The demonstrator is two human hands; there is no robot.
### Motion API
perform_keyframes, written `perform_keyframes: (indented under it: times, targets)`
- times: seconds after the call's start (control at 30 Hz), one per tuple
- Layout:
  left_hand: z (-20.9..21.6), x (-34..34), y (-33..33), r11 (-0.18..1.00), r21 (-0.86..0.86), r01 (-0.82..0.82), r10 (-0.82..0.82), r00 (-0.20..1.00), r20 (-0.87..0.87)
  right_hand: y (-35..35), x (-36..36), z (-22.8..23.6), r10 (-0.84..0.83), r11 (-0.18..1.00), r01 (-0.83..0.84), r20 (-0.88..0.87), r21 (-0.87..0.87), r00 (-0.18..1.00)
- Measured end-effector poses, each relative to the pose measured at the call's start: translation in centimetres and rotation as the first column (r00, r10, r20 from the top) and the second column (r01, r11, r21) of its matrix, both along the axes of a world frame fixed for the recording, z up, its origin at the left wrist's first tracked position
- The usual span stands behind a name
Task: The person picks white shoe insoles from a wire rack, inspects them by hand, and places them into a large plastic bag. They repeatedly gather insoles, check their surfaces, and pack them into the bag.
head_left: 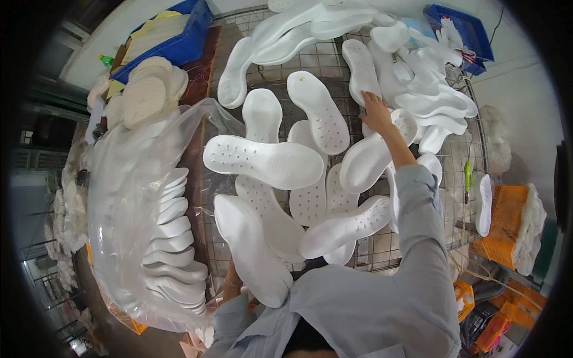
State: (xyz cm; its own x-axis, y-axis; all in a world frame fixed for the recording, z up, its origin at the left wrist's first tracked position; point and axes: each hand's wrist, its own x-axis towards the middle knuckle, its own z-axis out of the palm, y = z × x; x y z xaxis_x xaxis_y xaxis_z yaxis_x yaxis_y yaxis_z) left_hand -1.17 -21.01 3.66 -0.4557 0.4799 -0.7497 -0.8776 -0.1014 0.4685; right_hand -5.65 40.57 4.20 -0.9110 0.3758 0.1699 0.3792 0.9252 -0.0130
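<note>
My right hand (376, 113) reaches forward with its fingers stretched out over the near end of a white foam shoe sole (360, 65). Under its wrist lies another white sole (364, 164) with small holes at one end. Of my left arm only the wrist (231, 282) shows, low beside a large tilted sole (250, 250); its fingers are hidden. Between my arms, several white soles overlap on a wire rack (373, 253), among them one lying crosswise (262, 161) and one pointing away from me (318, 113).
More soles are heaped at the far right (439, 104) and far edge (310, 30). On the left, a clear plastic bag (128, 221) holds stacked soles. Blue bins stand at the back left (194, 36) and back right (477, 51). An orange crate (504, 224) and a green-handled tool (468, 176) are at the right.
</note>
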Motion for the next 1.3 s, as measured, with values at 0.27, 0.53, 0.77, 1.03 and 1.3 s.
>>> perform_keyframes:
  times: [0.27,0.53,0.77,1.03,1.3]
  targets:
    - [-0.1,-0.9,0.5,0.999,-0.002,-0.049,0.048,0.991,-0.124,3.5,-6.7,3.7,-0.121,0.947,0.070,-0.146,-0.314,0.982]
    - [-1.3,-3.9,-4.1,0.989,-0.075,-0.126,0.079,0.890,-0.448,-4.1,-0.7,14.7,-0.505,-0.387,-0.566,-0.346,-0.728,0.791]
    - [7.0,-4.0,-6.3,0.546,-0.708,-0.448,-0.223,0.737,-0.638,-19.3,-6.6,13.3,0.153,-0.419,-0.091,-0.169,-0.903,0.974]
    - [5.8,-3.1,-7.8,0.851,-0.515,-0.100,-0.392,0.530,-0.752,-41.3,6.7,3.8,0.406,0.400,0.185,0.354,-0.898,0.842]
    - [3.5,-2.9,-8.4,0.924,-0.379,0.043,-0.276,0.760,-0.588,-41.4,8.7,3.8,0.031,0.276,-0.020,-0.012,-0.961,0.999]
